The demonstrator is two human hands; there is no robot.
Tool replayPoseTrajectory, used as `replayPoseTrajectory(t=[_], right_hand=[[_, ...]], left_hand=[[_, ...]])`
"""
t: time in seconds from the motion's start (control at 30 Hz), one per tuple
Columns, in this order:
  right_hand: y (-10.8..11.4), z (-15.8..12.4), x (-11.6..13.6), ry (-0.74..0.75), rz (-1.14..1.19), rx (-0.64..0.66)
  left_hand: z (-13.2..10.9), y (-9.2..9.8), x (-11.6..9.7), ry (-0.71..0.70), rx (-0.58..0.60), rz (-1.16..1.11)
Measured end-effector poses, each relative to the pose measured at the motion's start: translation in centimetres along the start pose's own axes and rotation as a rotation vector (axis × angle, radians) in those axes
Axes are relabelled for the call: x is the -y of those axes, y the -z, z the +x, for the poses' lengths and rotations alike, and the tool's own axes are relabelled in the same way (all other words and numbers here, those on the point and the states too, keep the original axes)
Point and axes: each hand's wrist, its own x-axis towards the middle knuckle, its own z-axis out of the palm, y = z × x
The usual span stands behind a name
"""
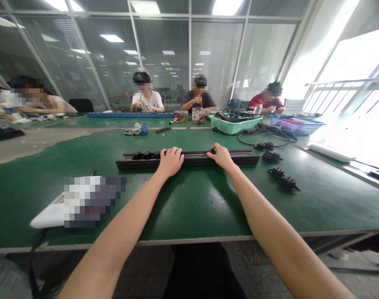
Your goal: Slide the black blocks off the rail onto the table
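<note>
A long black slotted rail (192, 162) lies crosswise on the green table in front of me. Several small black pieces with brownish tops (146, 155) sit in a row along its left part. My left hand (172, 161) is closed over the rail just right of that row, fingers over the far side; what lies under its palm is hidden. Farther right, my right hand (223, 156) pinches a small black part (212, 152) at the rail's top, mostly covered by the fingers. Loose black pieces of similar look (283, 178) lie right of the rail.
A white device (49, 211), partly blurred, lies at the left front. Beyond the rail are a grey-blue cloth (136, 129), a dark strip (163, 130), a green basket (235, 126) of cables and a blue basket (297, 126). Several people sit working across the table.
</note>
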Motion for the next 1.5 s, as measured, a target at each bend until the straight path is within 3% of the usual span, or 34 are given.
replayPoseTrajectory(t=[0.43,1.5], right_hand=[[-1.11,0.23,-0.20,0.000,-0.040,-0.085],[-0.47,0.29,-0.09,-0.047,-0.062,-0.063]], left_hand=[[0.10,0.11,-0.03,0.004,0.011,0.013],[0.03,0.28,-0.07,0.007,0.023,0.002]])
